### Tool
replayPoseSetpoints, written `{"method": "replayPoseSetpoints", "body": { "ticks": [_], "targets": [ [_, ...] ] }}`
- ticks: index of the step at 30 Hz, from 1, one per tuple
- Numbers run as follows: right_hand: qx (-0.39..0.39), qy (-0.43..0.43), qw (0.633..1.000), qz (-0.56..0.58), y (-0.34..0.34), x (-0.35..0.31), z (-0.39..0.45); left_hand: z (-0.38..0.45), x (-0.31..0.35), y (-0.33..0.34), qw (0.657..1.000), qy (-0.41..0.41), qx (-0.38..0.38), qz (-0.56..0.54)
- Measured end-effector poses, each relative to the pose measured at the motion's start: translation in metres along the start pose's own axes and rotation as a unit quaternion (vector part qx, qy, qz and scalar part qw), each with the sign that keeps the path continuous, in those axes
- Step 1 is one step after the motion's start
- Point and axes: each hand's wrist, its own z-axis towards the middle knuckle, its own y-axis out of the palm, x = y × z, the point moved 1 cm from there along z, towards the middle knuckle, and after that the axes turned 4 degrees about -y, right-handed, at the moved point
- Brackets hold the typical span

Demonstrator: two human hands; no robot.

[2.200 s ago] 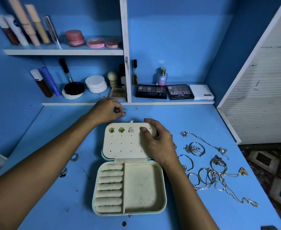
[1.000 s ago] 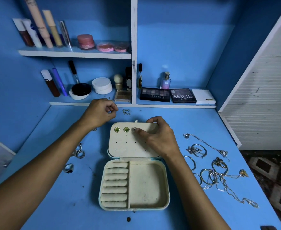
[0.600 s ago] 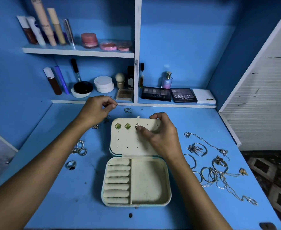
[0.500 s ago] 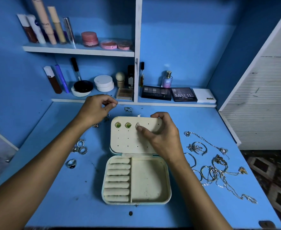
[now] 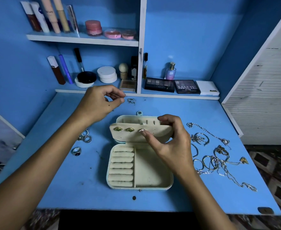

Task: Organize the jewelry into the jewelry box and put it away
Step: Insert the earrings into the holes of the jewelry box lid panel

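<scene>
Matt velvety jewelry box (image 5: 151,171) lining

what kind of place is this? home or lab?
Probably a home vanity or dressing nook. Blue shelves hold makeup tubes and compacts, eyeshadow palettes and a perfume bottle sit on the lower shelf, and loose jewelry lies beside an open jewelry box on the blue desk.

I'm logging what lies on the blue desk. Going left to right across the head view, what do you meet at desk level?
Dark-stoned silver ring → small cluster of silver rings → open cream-lined jewelry box → tangle of silver bangles and chains → gold pendant.
</scene>
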Motion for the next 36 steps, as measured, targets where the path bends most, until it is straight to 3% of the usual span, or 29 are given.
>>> {"method": "replayPoseSetpoints", "body": {
  "ticks": [4,9,23,36],
  "targets": [
    [-0.006,-0.109,0.993,-0.046,-0.004,0.004,-0.014,-0.014,0.005,0.000,1.000,-0.008,-0.020,-0.011],
    [-0.042,-0.165,0.985,-0.041,-0.011,0.009,-0.025,-0.032,0.011,0.003,0.999,-0.018,-0.047,-0.009],
    [-0.048,-0.181,0.980,-0.059,-0.012,0.009,-0.038,-0.054,0.019,0.007,0.979,-0.047,-0.190,-0.054],
    [-0.050,-0.187,0.979,-0.065,-0.012,0.010,-0.040,-0.055,0.034,0.007,0.959,-0.071,-0.270,-0.039]
  ]
}}
